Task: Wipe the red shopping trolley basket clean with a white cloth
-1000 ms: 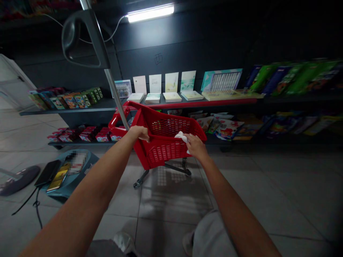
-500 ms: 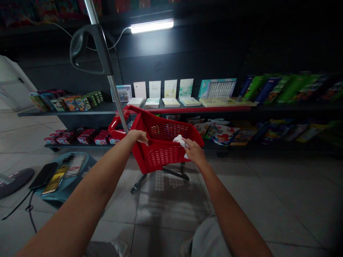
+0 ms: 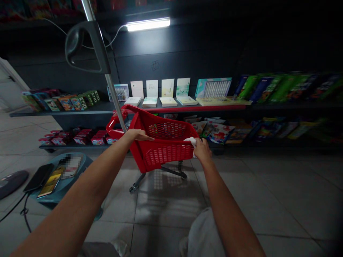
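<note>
Nearby, the bare left hand (image 3: pixel 138 134) lies at the handle end of the red plastic shopping cart (image 3: pixel 155 154), fingers outstretched together, grip unclear. The bare right hand (image 3: pixel 203 150) has its fingers clamped on a crumpled white cloth (image 3: pixel 190 140) at the near rim (image 3: pixel 171 142). Behind the cart runs a long dark shelf (image 3: pixel 105 106).

Cart (image 3: pixel 160 153) before shelf (image 3: pixel 214 107) (stool (image 3: pixel 85 162) at left).

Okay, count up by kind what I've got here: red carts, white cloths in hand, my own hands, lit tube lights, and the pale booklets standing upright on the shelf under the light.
Red cart: 1
White cloth: 1
Hands, left hand and right hand: 2
Lit tube light: 1
Upright pale booklets: 4
Total: 9
</note>
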The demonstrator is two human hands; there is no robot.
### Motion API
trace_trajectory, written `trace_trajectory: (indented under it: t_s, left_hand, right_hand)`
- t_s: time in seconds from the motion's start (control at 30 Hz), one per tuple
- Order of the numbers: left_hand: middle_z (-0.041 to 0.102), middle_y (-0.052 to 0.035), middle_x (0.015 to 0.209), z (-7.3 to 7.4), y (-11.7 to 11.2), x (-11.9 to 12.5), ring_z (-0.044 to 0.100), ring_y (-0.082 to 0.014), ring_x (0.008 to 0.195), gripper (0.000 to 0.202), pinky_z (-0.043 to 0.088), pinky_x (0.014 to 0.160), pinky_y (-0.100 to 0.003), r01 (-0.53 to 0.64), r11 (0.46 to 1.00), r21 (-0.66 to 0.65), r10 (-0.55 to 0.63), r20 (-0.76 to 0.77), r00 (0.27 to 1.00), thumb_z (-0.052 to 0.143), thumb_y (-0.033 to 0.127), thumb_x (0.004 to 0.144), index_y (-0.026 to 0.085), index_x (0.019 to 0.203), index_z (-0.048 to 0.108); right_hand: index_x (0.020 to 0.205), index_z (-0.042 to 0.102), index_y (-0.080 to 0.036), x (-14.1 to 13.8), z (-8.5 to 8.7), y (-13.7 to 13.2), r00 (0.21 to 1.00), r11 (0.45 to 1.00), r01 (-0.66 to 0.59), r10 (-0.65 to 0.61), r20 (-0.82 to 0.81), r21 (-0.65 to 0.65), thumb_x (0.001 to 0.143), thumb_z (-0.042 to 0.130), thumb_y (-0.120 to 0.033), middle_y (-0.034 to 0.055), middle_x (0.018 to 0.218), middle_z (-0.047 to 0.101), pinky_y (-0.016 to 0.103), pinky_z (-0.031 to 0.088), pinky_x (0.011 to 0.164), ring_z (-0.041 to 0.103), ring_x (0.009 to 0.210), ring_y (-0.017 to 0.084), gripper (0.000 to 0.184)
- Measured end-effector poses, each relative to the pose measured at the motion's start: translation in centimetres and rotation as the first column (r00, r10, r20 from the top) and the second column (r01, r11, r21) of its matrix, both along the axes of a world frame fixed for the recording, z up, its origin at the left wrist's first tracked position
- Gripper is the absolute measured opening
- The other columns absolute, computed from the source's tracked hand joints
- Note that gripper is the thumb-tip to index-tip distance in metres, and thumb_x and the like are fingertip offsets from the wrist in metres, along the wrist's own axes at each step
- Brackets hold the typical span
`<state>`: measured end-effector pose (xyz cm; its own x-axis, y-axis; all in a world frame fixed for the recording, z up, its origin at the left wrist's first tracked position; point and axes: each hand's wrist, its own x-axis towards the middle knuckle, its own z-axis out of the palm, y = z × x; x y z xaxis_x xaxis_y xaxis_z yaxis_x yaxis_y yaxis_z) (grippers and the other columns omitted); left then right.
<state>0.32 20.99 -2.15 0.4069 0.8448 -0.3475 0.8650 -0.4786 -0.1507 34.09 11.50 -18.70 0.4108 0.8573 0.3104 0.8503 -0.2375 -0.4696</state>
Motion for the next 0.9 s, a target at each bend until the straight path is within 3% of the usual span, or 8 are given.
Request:
trace_trajectory:
  t_s: [0.13,0.33,0.47,0.57,0.67,0.77,0.9]
  left_hand:
    - [0.076,-0.0132,0.125,-0.2,-0.1,-0.2,0.071,-0.0279,0.114,0.079,0.053,0.095,-0.029,0.038,0.999,0.003,-0.038,0.002,0.999,0.038,0.085,0.088,0.024,0.121,0.078]
    - [0.075,-0.0142,0.125,-0.7,0.2,-0.2,0.071,-0.0294,0.114,0.081,0.053,0.094,-0.031,0.084,0.996,0.039,-0.085,0.026,0.996,0.035,0.086,0.088,0.024,0.117,0.079]
    - [0.074,-0.0136,0.129,-0.6,0.2,0.5,0.070,-0.0294,0.118,0.081,0.053,0.097,-0.031,0.070,0.996,0.051,-0.072,0.040,0.997,0.036,0.086,0.088,0.025,0.124,0.076]
    - [0.072,-0.0129,0.133,-0.5,-0.1,1.0,0.068,-0.0303,0.123,0.082,0.052,0.101,-0.032,0.070,0.996,0.057,-0.073,0.060,0.996,0.036,0.086,0.088,0.027,0.133,0.071]
    - [0.071,-0.0138,0.134,-0.3,-0.4,1.3,0.066,-0.0327,0.126,0.082,0.052,0.102,-0.035,0.062,0.996,0.059,-0.067,0.071,0.995,0.034,0.085,0.090,0.028,0.138,0.068]
    - [0.074,-0.0143,0.129,-0.2,-0.5,1.4,0.066,-0.0329,0.126,0.082,0.052,0.102,-0.034,0.037,0.998,0.050,-0.041,0.069,0.997,0.031,0.084,0.092,0.026,0.133,0.071]
    - [0.076,-0.0120,0.125,-0.3,-0.3,1.4,0.067,-0.0311,0.125,0.080,0.052,0.103,-0.032,0.042,0.998,0.052,-0.046,0.075,0.996,0.029,0.084,0.092,0.028,0.128,0.074]
  right_hand:
    - [0.132,0.066,-0.022,0.3,-1.0,0.7,0.998,0.992,0.055,-0.054,-0.017,0.113,0.086,0.055,-0.019,0.0195,0.142,0.052,0.051,0.050,0.104,0.050,0.129,0.035,0.048]
    - [0.115,0.074,-0.011,1.9,-1.8,2.7,0.967,0.968,0.086,-0.025,-0.252,0.235,0.079,0.053,-0.021,0.0207,0.101,0.070,0.045,0.051,0.099,0.061,0.107,0.034,0.042]
    - [0.120,0.068,-0.007,1.7,-1.7,3.1,0.890,0.943,0.284,-0.191,-0.415,0.174,0.080,0.055,-0.027,0.0245,0.113,0.068,0.046,0.052,0.097,0.062,0.106,0.035,0.047]
    - [0.141,0.053,-0.008,0.2,-1.4,2.8,0.866,0.915,0.348,-0.230,-0.445,0.204,0.084,0.056,-0.033,0.0246,0.128,0.060,0.047,0.051,0.101,0.060,0.115,0.035,0.062]
    - [0.155,0.036,-0.014,-2.1,-1.3,2.6,0.925,0.920,0.248,-0.132,-0.355,0.303,0.085,0.055,-0.026,0.0228,0.141,0.049,0.045,0.047,0.108,0.057,0.124,0.033,0.074]
    - [0.144,0.051,-0.018,-5.1,-1.5,2.8,0.965,0.926,0.085,0.015,-0.260,0.369,0.083,0.053,-0.019,0.0192,0.139,0.046,0.043,0.045,0.112,0.056,0.125,0.030,0.062]
    - [0.127,0.059,-0.019,-10.4,-1.9,3.1,0.947,0.841,-0.007,0.179,-0.267,0.541,0.079,0.055,-0.015,0.0138,0.126,0.051,0.045,0.045,0.114,0.056,0.120,0.027,0.048]
